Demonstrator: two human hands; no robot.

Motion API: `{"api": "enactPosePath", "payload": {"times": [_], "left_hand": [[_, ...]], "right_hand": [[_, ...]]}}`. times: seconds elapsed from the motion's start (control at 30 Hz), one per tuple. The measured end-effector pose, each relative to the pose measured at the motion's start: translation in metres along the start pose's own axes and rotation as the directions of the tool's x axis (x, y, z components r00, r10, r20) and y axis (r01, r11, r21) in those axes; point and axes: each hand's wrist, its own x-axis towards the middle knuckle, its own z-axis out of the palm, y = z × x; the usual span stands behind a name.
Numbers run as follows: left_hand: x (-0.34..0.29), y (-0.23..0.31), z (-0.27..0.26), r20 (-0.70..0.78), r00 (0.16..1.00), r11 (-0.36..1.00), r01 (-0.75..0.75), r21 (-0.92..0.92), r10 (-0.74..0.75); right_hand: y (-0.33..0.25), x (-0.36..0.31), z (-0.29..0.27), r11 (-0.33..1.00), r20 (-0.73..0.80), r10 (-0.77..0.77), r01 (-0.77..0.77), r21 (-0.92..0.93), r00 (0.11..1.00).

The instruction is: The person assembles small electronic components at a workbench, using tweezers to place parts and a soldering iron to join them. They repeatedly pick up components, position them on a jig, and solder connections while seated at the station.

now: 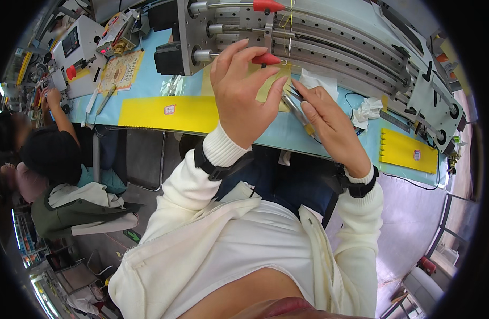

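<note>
My left hand [243, 93] is raised over the table beside a red cone-shaped tip [266, 59] on the metal rail machine. Its fingers are spread, with thumb and forefinger apart near a small metal hook [283, 62] at the end of that tip. Yellow thread [290, 24] runs down across the machine toward the hook. In my right hand [329, 119] is a pair of pointed tweezers [294, 90], gripped between thumb and fingers, tips toward the hook. Next to these fingers is a silver cylindrical tool [297, 112] with a yellowish end; whether the hand also holds it I cannot tell.
The machine's rails [340, 48] span the table's far side. Yellow sheets [170, 114] line the near edge, another yellow piece [408, 151] at right. Crumpled white tissue [367, 110] and a ruler [395, 120] lie right. A co-worker [55, 146] sits at far left.
</note>
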Motion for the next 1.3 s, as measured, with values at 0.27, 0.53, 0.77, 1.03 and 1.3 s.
{"api": "enactPosePath", "payload": {"times": [0.27,0.53,0.77,1.03,1.3], "left_hand": [[0.002,-0.001,0.013,-0.1,0.994,0.999,-0.048,-0.002,0.048],[0.023,-0.003,0.019,-0.069,0.995,0.969,0.049,-0.244,-0.068],[0.028,-0.001,0.023,0.041,0.966,0.88,0.251,-0.403,-0.256],[0.028,-0.002,0.024,0.054,0.958,0.859,0.277,-0.431,-0.282],[0.028,-0.001,0.023,0.059,0.957,0.852,0.28,-0.443,-0.285]], "right_hand": [[-0.013,0.013,-0.001,0.957,-0.362,-0.267,0.203,-0.205,0.893],[-0.002,0.023,0.014,0.881,-0.43,-0.402,0.214,-0.421,0.808],[0.001,0.027,0.015,0.857,-0.419,-0.426,0.211,-0.469,0.802],[0.002,0.026,0.013,0.865,-0.39,-0.425,0.24,-0.44,0.817],[0.003,0.028,0.014,0.859,-0.389,-0.437,0.249,-0.447,0.811]]}}
